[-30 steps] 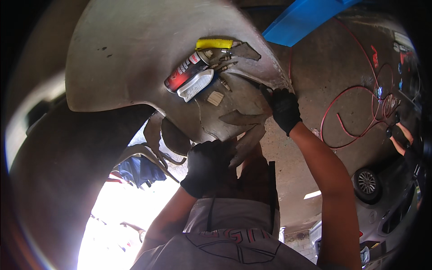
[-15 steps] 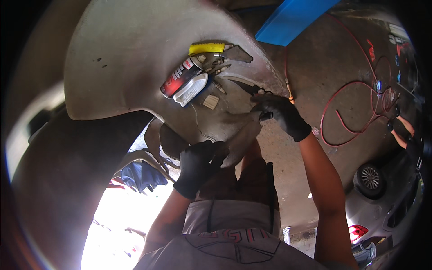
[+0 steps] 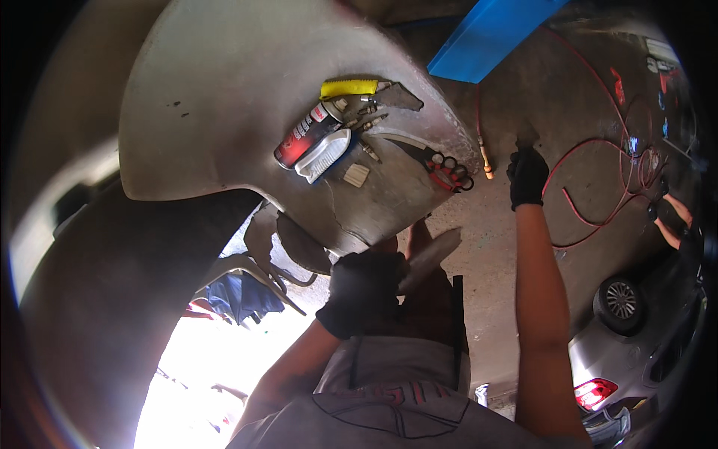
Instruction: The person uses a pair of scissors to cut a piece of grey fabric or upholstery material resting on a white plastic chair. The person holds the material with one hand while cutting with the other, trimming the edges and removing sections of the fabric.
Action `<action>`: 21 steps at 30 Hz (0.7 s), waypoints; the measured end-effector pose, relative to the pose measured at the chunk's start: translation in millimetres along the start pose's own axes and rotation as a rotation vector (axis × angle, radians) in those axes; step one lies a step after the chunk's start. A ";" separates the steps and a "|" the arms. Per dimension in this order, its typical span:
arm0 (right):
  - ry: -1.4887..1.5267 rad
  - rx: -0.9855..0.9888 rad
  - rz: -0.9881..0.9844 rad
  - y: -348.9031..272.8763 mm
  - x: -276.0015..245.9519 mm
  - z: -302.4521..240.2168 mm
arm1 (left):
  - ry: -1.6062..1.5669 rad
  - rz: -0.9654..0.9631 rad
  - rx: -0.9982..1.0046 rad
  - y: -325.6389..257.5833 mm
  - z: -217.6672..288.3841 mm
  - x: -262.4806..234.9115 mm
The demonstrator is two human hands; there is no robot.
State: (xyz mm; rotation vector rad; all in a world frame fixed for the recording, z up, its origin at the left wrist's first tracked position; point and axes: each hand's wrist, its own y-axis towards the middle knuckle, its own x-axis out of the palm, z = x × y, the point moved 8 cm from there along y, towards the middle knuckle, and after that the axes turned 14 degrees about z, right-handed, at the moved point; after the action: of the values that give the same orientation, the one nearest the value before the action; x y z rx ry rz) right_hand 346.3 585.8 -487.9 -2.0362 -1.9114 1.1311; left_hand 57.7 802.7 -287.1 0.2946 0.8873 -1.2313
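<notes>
My left hand (image 3: 365,290), in a black glove, is closed on a grey, flat strip of material (image 3: 432,260) below the near edge of a large curved grey panel (image 3: 224,97). Off to the right of the panel, my black-gloved right hand (image 3: 528,176) is raised over the floor with its fingers curled. A blurred dark patch shows just beyond them, and what they hold, if anything, cannot be made out. Scissors (image 3: 449,173) with black and red handles lie at the panel's right edge. A red and black spray can (image 3: 307,135) and a white ridged plastic piece (image 3: 323,157) rest farther left.
Beside the can lie a yellow toothed strip (image 3: 349,88), several spark plugs (image 3: 370,122) and a small beige block (image 3: 356,176). A blue post (image 3: 490,37) rises beyond. Red hose (image 3: 550,179) coils on the floor at right, near a grey car (image 3: 651,337) and another person's arms (image 3: 666,221).
My right hand has left the grey strip and scissors and moved right, away from the panel. My left hand has drawn the strip nearer to me. The scissors now show fully.
</notes>
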 end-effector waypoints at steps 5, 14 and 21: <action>0.099 -0.059 -0.533 -80.3 41.3 -68.8 | 0.077 0.053 -0.120 62.4 -52.2 29.3; -0.023 -0.012 -0.845 -141.9 97.7 -70.4 | -0.321 0.268 -0.165 137.2 -99.3 95.7; -0.246 0.122 -0.981 -156.4 104.7 -34.0 | -0.764 0.491 -0.255 126.1 -102.7 45.5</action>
State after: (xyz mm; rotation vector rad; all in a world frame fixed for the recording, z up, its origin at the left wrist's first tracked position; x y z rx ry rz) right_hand 231.6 723.1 -420.4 -0.6821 -2.3939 1.1571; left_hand 130.6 880.3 -418.2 -0.1625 0.2671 -0.6664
